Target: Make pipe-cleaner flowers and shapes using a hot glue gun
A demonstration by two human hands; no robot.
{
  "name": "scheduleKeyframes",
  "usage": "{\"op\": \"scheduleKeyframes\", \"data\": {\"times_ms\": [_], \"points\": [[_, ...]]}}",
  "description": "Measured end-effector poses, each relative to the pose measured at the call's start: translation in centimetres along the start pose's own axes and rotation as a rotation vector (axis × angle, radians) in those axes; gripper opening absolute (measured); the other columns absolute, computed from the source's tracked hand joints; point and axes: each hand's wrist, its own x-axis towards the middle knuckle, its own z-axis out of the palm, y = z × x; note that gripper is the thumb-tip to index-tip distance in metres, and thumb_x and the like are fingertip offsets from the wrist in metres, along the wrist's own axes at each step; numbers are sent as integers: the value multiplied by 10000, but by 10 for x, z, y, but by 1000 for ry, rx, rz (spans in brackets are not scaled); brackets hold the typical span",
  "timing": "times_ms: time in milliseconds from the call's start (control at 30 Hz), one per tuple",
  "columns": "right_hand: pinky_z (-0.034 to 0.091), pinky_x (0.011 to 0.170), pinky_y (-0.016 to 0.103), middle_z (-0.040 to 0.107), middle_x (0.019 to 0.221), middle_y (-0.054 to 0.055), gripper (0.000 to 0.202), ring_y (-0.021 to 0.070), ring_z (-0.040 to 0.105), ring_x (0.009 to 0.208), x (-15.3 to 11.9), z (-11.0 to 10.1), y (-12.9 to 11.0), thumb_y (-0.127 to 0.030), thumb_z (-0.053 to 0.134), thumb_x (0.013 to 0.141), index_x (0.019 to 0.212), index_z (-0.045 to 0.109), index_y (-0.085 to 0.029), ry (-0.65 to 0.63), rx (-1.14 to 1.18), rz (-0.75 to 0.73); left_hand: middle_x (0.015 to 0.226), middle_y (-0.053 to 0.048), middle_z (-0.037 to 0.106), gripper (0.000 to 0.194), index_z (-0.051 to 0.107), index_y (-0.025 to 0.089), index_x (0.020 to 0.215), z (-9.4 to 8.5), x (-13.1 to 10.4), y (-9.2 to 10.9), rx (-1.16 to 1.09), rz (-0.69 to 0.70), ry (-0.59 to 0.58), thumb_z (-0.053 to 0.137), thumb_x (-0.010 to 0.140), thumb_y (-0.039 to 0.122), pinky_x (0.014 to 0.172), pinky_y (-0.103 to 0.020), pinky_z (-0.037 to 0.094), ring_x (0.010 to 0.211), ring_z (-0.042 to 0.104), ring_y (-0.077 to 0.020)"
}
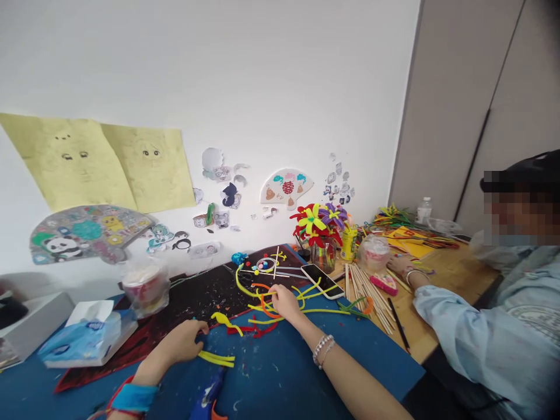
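Note:
My left hand [186, 341] is closed, fingers curled, over the blue table mat, with short yellow pipe cleaners [219, 359] sticking out beneath it. Its fingertips are partly hidden. Farther right, my right hand [286, 304] pinches at a pile of yellow and orange pipe cleaners; a yellow one seems to be between the fingers. A twisted yellow pipe cleaner piece [225, 319] and red pipe cleaner pieces [258, 331] lie between my hands. Nearest me is a blue glue gun [209, 395] with an orange trigger.
A phone [321, 281], wooden sticks [367, 297] and a vase of pipe cleaner flowers [324, 254] stand or lie to the right. At left are a tissue pack [90, 332] and a bagged cup [145, 286]. A co-worker's hand [405, 267] rests on the wooden table.

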Motion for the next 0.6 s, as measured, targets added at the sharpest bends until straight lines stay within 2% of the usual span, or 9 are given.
{"op": "scheduleKeyframes", "data": {"times_ms": [133,300,467,600], "points": [[280,562,225,563,924,12,182,113,541,667,-4,0,-3,-140,466,791,871,606,-225,-91,-139,-60,986,-80,677,380,659,204,968,-5,-1,11,38,-8,-39,504,621,229,808,-308,430,927,609,-249],[280,563,222,540,954,5,202,100,539,667,-5,-5,-5,-155,438,827,924,595,-236,-155,-238,-102,956,-91,684,383,658,209,973,-7,1,22,103,-74,-7,504,625,255,797,-335,438,909,619,-277],[272,556,223,527,960,5,194,100,536,668,-4,-4,-4,-162,443,832,938,587,-236,-165,-265,-126,1008,-115,672,433,637,178,1028,-2,0,28,124,-71,-3,512,624,268,811,-354,444,954,608,-298],[265,553,228,522,963,6,194,98,521,646,-4,-3,-5,-162,444,831,945,583,-233,-158,-265,-134,1062,-118,655,472,618,188,1091,-2,-2,25,68,-53,-14,521,640,285,859,-357,423,995,595,-303]]}}
